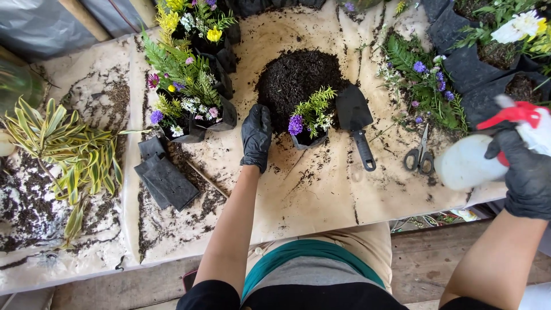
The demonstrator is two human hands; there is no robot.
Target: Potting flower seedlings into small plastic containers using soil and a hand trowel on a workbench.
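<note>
My left hand, in a black glove, rests palm-down on the soil-strewn table just left of a small black grow bag planted with green sprigs and purple flowers. It is not gripping anything. My right hand, also in a black glove, holds a white spray bottle with a red trigger at the right edge of the table, tilted on its side. A mound of dark soil lies behind the small bag. A black trowel lies right of that bag.
Scissors lie between the trowel and the bottle. Several planted black bags stand at the back left, more at the back right. Flat empty black bags and a striped-leaf plant lie at the left.
</note>
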